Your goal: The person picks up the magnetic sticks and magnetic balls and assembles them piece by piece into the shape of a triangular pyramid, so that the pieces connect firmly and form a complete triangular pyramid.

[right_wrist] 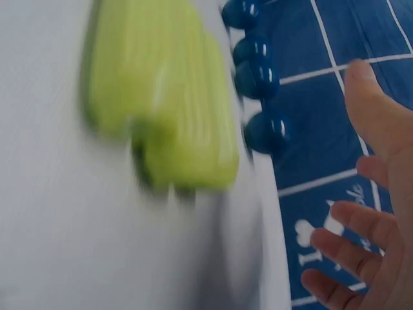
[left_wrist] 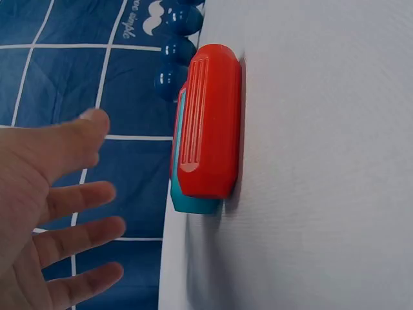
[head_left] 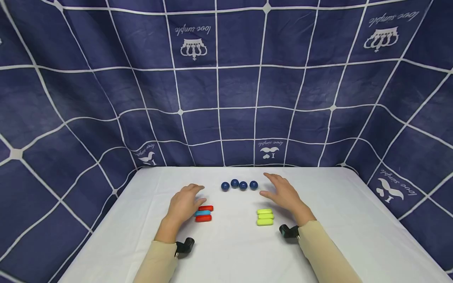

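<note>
My left hand (head_left: 183, 204) hovers over the white table with its fingers spread and relaxed, holding nothing. Just right of its thumb lie two red ridged blocks (head_left: 203, 218) with a light blue block (head_left: 203, 213) between them. In the left wrist view the near red block (left_wrist: 211, 123) stands apart from the fingers. My right hand (head_left: 284, 194) is also spread and holds nothing, up and to the right of three yellow-green ridged blocks (head_left: 265, 222). Several dark blue balls (head_left: 243, 186) lie in a loose row between the hands, farther back, touched by neither.
A white cloth covers the table (head_left: 233, 251). Behind it and at both sides hangs a navy curtain (head_left: 240, 86) with white grid lines. A black wrist-camera mount (head_left: 185, 245) sits at the left wrist, and another black mount (head_left: 289, 231) at the right.
</note>
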Motion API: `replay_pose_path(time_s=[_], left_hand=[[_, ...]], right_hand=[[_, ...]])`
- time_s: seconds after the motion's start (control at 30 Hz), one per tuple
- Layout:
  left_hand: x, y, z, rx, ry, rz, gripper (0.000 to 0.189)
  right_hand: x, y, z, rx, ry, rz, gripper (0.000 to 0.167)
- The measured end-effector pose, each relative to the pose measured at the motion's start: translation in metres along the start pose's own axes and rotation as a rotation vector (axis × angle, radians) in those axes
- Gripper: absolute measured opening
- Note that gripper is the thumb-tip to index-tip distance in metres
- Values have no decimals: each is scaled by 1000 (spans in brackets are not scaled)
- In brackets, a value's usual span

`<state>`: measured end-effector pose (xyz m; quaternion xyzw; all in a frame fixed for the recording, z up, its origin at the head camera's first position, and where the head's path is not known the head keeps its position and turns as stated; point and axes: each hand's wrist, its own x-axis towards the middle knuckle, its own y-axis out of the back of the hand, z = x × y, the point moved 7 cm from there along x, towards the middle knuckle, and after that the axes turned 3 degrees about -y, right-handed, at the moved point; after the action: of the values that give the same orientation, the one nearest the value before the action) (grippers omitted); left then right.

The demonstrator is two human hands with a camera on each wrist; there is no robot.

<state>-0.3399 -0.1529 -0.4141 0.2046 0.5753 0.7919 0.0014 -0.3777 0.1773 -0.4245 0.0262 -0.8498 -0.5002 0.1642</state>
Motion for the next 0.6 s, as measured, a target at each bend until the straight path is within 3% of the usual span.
replay_pose_path(time_s=[0.1,0.33,0.6], left_hand=[[1,-5,-5,-68,36,-26,35],[-1,-27,-20,-336,139,-124,24],[-2,-38,-26,-405,112,-128,18]], right_hand=[[11,-8,-1,95,-26,-35,71],[29,-26,5,268,-149,-81,58],[35,-45,10,286,-186,-111,52]])
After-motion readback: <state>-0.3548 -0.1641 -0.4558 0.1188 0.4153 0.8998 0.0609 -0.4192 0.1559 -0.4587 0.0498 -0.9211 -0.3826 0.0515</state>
